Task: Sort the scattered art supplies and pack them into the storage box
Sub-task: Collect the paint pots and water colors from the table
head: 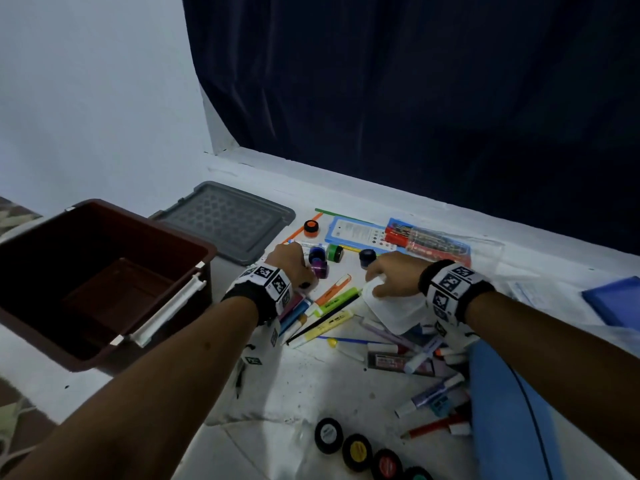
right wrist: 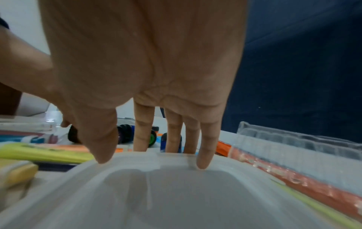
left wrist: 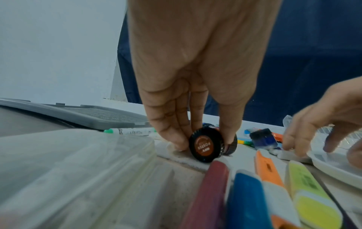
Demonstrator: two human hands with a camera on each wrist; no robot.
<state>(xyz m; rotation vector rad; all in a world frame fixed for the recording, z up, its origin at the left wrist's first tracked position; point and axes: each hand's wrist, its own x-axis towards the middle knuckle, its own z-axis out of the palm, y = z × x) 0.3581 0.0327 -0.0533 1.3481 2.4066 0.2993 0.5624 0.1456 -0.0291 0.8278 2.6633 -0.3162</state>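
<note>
My left hand [head: 304, 276] reaches down among the supplies and pinches a small paint jar [left wrist: 203, 148] with a black ribbed lid and a brown label, thumb on one side and fingers on the other [left wrist: 206, 140]. The jar stands on its edge on the white cloth. My right hand [head: 375, 282] lies over a white plastic palette tray [head: 398, 311]. Its fingers are straight [right wrist: 152, 155], with thumb and little fingertip on the tray's far rim [right wrist: 176, 156]. The brown storage box [head: 145, 220] stands open at left, nothing visible inside.
The grey lid [head: 225, 220] lies behind the box. Highlighters and markers [head: 332, 299] lie between my hands. More paint jars [head: 334, 252] and a pencil pack [head: 433, 240] sit beyond. Lidded jars [head: 356, 452] line the front, beside blue fabric [head: 512, 410].
</note>
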